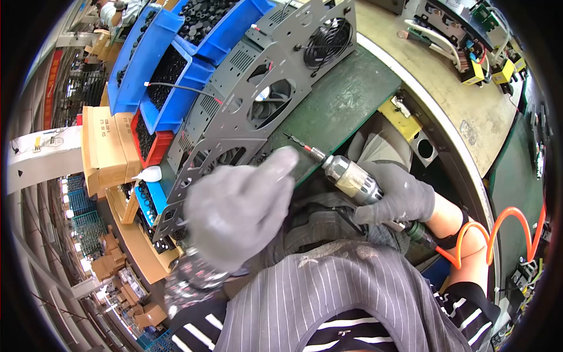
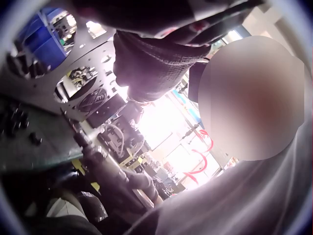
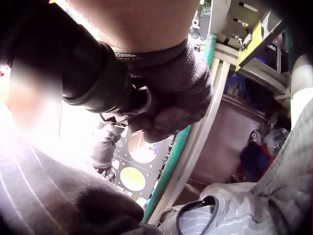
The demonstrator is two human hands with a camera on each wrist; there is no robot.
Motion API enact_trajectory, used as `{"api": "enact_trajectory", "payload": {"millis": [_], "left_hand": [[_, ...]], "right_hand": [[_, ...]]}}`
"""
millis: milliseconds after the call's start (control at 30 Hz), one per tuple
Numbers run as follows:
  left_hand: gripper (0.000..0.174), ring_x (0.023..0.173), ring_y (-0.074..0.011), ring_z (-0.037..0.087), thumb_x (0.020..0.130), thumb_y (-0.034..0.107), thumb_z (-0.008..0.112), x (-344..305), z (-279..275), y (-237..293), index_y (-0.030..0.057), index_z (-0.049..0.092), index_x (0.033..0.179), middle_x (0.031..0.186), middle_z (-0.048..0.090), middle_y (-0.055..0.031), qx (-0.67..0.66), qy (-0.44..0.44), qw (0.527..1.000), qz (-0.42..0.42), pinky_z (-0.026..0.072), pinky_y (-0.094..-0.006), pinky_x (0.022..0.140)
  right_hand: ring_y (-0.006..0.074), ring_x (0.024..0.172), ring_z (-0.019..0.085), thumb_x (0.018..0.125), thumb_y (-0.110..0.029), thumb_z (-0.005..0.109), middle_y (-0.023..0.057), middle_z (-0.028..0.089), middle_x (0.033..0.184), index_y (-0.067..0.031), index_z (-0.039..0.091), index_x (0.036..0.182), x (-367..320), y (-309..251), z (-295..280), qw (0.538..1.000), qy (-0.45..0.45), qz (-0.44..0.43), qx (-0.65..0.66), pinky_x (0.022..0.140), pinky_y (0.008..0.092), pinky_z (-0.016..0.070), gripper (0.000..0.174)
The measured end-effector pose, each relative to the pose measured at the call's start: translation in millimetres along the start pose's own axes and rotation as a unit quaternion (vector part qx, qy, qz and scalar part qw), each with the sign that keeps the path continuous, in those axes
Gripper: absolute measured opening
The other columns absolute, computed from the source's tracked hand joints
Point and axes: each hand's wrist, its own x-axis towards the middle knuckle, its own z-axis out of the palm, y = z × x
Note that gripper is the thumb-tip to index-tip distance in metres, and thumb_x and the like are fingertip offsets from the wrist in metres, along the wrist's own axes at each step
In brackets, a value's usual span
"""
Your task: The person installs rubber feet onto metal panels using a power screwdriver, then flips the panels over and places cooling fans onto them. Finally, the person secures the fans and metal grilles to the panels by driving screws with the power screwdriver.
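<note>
My right hand (image 1: 396,193), in a grey glove, grips a pneumatic screwdriver (image 1: 352,179) around its body. Its thin bit (image 1: 293,139) points up and left over the green work surface (image 1: 346,111). An orange coiled hose (image 1: 498,217) runs from its rear end. Blurred in the head view, my gloved left hand (image 1: 237,208) is raised left of the screwdriver, in front of grey metal panels (image 1: 243,102) fitted with black fans (image 1: 328,44). I cannot tell whether its fingers hold anything. The left wrist view shows small dark pieces (image 2: 35,138) on the work surface.
Blue bins (image 1: 176,120) of small black parts stand behind the panels, beside a red bin (image 1: 153,144) and cardboard boxes (image 1: 108,146). A white bottle (image 1: 149,174) is near them. At upper right, wired assemblies (image 1: 469,44) sit on a curved pale-edged bench (image 1: 434,70).
</note>
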Motion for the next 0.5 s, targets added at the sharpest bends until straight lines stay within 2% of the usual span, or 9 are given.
{"api": "enact_trajectory", "payload": {"millis": [33,100,167,233,333,367,400,467,500], "left_hand": [[0.032,0.061,-0.0198,0.056,0.074,0.014,0.069,4.7,-14.0,-6.2,0.0121,0.065,0.106,0.069,0.058,-0.004,0.039,0.023,0.998,0.035,0.0458,-0.0337,0.057],[0.034,0.085,-0.0252,0.06,0.075,0.009,0.067,23.5,-43.2,-11.3,0.0063,0.062,0.109,0.095,0.063,-0.0124,0.011,0.032,0.999,0.019,0.0489,-0.0352,0.075],[0.04,0.092,-0.02,0.059,0.08,0.009,0.061,48.4,-63.5,-17.1,-0.0016,0.055,0.119,0.111,0.06,-0.0142,-0.038,-0.019,0.998,-0.044,0.0471,-0.0309,0.082],[0.048,0.098,-0.019,0.057,0.084,0.017,0.06,75.1,-62.1,-34.2,-0.0046,0.048,0.125,0.117,0.057,-0.016,-0.049,-0.056,0.997,-0.019,0.0448,-0.031,0.086],[0.056,0.103,-0.0184,0.054,0.084,0.026,0.062,119.1,-51.3,-35.4,-0.004,0.045,0.129,0.117,0.057,-0.0149,-0.137,-0.155,0.975,-0.086,0.0416,-0.0296,0.091],[0.058,0.105,-0.0173,0.053,0.085,0.028,0.062,134.1,-47.8,-33.1,-0.0041,0.044,0.13,0.117,0.057,-0.0143,-0.167,-0.221,0.953,-0.124,0.0406,-0.0287,0.092],[0.058,0.105,-0.0173,0.053,0.085,0.028,0.062,147.4,-39.8,-34.8,-0.0041,0.044,0.13,0.117,0.057,-0.0143,-0.163,-0.219,0.955,-0.116,0.0406,-0.0287,0.092],[0.059,0.081,-0.0217,0.059,0.084,0.042,0.062,166.4,-16.2,-42.3,-0.0041,0.052,0.118,0.095,0.064,-0.0136,-0.188,-0.233,0.951,-0.078,0.0468,-0.0325,0.077],[0.059,0.081,-0.0217,0.059,0.084,0.042,0.062,174.5,-7.1,-42.8,-0.0041,0.052,0.118,0.095,0.064,-0.0136,-0.184,-0.234,0.952,-0.072,0.0468,-0.0325,0.077]], "right_hand": [[0.0167,0.076,0.056,0.067,-0.036,0.076,0.0076,0.058,0.082,0.0003,0.053,0.107,-5.6,-1.1,-3.0,1.0,0.021,-0.014,-0.016,0.071,0.0301,0.046,0.059],[0.0181,0.078,0.057,0.067,-0.037,0.076,0.0089,0.059,0.085,0.0008,0.053,0.111,-16.3,-6.0,-11.7,0.998,0.048,-0.029,-0.038,0.073,0.0309,0.046,0.062],[0.0201,0.082,0.057,0.066,-0.038,0.076,0.0112,0.059,0.09,0.0007,0.052,0.115,-28.1,-14.6,-22.5,0.993,0.094,0.007,-0.069,0.076,0.0319,0.0455,0.067],[0.0191,0.083,0.057,0.063,-0.036,0.079,0.0094,0.06,0.092,0.0008,0.055,0.111,-33.3,-13.5,-33.8,0.988,0.148,0.01,-0.044,0.078,0.0306,0.0454,0.065],[0.0154,0.081,0.058,0.065,-0.033,0.076,0.0067,0.063,0.088,-0.001,0.058,0.101,-35.2,-19.2,-50.3,0.982,0.189,-0.012,0.024,0.077,0.0301,0.0467,0.051],[0.0164,0.081,0.059,0.067,-0.032,0.075,0.0081,0.064,0.088,-0.0002,0.058,0.099,-36.4,-30.7,-56.3,0.981,0.192,-0.004,0.009,0.076,0.0301,0.047,0.048],[0.017,0.081,0.059,0.067,-0.033,0.074,0.0085,0.064,0.087,0.0003,0.058,0.099,-35.5,-29.8,-63.3,0.977,0.21,0.003,-0.037,0.076,0.0298,0.0467,0.049],[0.0176,0.081,0.059,0.067,-0.033,0.073,0.0089,0.064,0.086,0.0008,0.058,0.1,-31.4,-25.2,-72.6,0.969,0.234,0.005,-0.079,0.076,0.0295,0.0465,0.049],[0.0162,0.079,0.055,0.066,-0.036,0.074,0.0071,0.06,0.086,0.0013,0.057,0.104,-28.0,-22.1,-76.5,0.97,0.229,0.018,-0.074,0.074,0.0295,0.0449,0.056]]}}
